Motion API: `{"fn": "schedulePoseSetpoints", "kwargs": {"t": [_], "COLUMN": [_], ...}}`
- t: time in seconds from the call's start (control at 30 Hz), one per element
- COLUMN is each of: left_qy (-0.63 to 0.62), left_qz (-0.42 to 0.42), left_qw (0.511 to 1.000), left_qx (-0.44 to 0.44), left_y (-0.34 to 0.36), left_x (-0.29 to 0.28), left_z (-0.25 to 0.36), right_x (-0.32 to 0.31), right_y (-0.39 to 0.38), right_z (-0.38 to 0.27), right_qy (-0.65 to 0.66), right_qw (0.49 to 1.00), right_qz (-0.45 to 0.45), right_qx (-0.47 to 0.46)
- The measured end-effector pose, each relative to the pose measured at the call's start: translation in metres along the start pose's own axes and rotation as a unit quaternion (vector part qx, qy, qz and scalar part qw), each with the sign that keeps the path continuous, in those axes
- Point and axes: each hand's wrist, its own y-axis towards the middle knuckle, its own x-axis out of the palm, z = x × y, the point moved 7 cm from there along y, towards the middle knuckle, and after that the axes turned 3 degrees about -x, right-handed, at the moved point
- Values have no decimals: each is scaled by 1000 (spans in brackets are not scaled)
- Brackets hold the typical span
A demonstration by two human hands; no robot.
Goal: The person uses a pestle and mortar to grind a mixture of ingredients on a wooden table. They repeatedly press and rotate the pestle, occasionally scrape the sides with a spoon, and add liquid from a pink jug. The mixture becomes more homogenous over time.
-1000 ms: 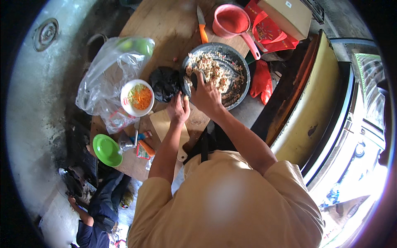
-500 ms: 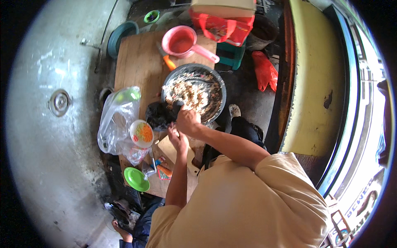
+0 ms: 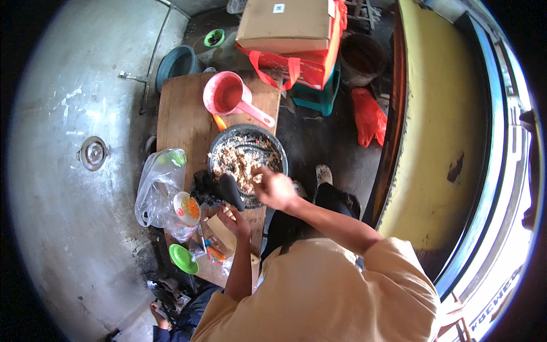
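My right hand (image 3: 273,188) is blurred, with bent fingers over the grainy, pale mixture (image 3: 239,162) in the large dark bowl (image 3: 280,149). A black, rounded elongated tool (image 3: 231,191) rests at the bowl's near-left rim, left of that hand. My left hand (image 3: 233,222) has curled fingers just below the tool; what they hold is hard to make out. Beside it lie a cutting board (image 3: 219,231), a black bag (image 3: 204,191) and a bowl of shredded vegetables (image 3: 191,208). An orange-handled knife (image 3: 219,121) lies behind the dark bowl.
A pink dipper (image 3: 228,94), cardboard box (image 3: 285,25), red bag (image 3: 369,117), clear bag (image 3: 156,188) and green plate (image 3: 183,257) surround the work. A yellow panel (image 3: 433,142) stands right. Another person's hand (image 3: 161,318) shows lower left, beside the wooden table (image 3: 174,125).
The view has swung, showing more floor and box. My right hand has moved rightward off the black tool it gripped; the tool now shows at the bowl's rim.
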Motion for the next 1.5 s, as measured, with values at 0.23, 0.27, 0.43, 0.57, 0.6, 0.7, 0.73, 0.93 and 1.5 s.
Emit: {"fn": "schedulePoseSetpoints", "kwargs": {"t": [0.23,0.27,0.43,0.57,0.6,0.7,0.73,0.93,1.5], "left_qy": [-67,-64,-3,42,53,82,90,130,206], "left_qz": [37,49,68,94,98,114,122,154,198], "left_qw": [995,994,988,976,973,963,960,946,920], "left_qx": [62,71,136,193,203,230,237,254,268], "left_y": [-9,-8,15,67,76,103,109,136,164], "left_x": [1,-1,12,31,34,39,39,41,68], "left_z": [-18,-23,-41,-32,-27,-13,-9,10,64], "right_x": [-117,-121,-116,-92,-86,-82,-84,-95,-85], "right_y": [22,28,72,128,140,174,186,246,295], "right_z": [228,276,490,630,662,728,743,798,889], "right_qy": [144,163,-67,-203,-154,-164,-167,-143,-66], "right_qw": [921,907,903,907,908,895,892,885,852], "right_qz": [359,377,318,132,116,113,120,176,287], "right_qx": [46,92,281,344,371,398,401,405,432]}}
